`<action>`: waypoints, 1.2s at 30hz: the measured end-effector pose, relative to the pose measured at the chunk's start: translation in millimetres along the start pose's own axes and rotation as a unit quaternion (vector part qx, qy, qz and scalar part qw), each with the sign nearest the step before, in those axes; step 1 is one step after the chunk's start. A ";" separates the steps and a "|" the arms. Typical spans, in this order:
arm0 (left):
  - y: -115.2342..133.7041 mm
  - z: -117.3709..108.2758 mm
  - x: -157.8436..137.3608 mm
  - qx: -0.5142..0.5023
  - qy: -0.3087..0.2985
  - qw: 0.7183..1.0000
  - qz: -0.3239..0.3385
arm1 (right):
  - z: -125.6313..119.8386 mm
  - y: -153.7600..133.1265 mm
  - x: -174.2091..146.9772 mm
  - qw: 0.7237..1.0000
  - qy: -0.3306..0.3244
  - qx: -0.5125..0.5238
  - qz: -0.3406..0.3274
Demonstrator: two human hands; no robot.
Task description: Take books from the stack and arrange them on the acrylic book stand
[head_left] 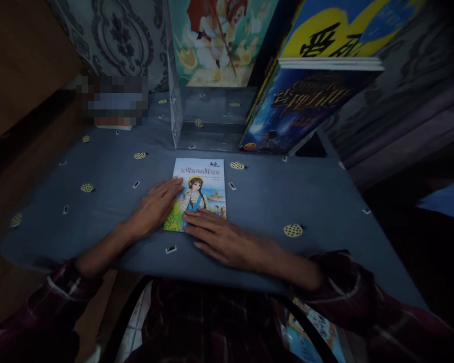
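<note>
A thin paperback book [195, 189] lies closed, front cover up, on the grey-blue tablecloth [265, 201]. Its cover shows a girl in a yellow hat and Chinese lettering. At the book's left edge rests my left hand [157, 204], fingers stretched out and their tips on the cover. Flat across the lower right part of the book lies my right hand [219, 236], fingers extended, covering its bottom right corner. Neither hand grips anything.
Behind the book stands a clear acrylic book rack [176, 116] holding several upright books. A dark blue book [298, 111] leans at its right. Farther left is a blurred-out stack of books [113, 111]. More books [314, 327] show below the table's front edge.
</note>
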State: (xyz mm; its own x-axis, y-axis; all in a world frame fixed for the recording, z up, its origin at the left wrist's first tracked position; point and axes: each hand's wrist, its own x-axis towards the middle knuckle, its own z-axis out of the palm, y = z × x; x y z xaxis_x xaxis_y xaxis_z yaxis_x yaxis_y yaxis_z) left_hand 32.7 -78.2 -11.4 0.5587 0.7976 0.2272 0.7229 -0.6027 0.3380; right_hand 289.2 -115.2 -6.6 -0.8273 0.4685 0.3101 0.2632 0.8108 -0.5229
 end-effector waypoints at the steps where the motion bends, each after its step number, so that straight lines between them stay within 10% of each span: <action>1: 0.0 0.6 -0.4 -0.001 0.004 1.000 -0.001 | -2.0 4.3 -4.2 1.000 0.014 -0.002 0.016; 13: 27.5 9.9 28.2 0.072 0.011 0.996 -0.042 | -23.7 51.0 -8.6 0.959 0.146 -0.055 0.235; 22: 11.5 -14.8 53.1 0.025 -0.058 0.998 0.013 | -7.8 2.1 1.4 0.952 0.166 0.028 0.254; 29: 23.3 -49.6 84.4 0.092 -0.169 0.981 0.019 | 0.4 -47.1 27.0 0.974 0.066 0.173 0.129; 36: 54.5 -17.5 69.5 0.232 -0.099 0.967 -0.034 | -37.2 34.5 30.0 0.948 0.240 0.101 0.184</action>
State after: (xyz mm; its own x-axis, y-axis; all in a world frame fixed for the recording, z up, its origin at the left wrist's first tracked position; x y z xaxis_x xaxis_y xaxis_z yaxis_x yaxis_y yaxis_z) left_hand 103.8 -55.2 38.8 0.5377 0.8427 0.0251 0.8393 -0.5322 -0.1109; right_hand 291.9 -60.1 14.2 -0.3640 0.8517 0.3769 0.3499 0.5001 -0.7922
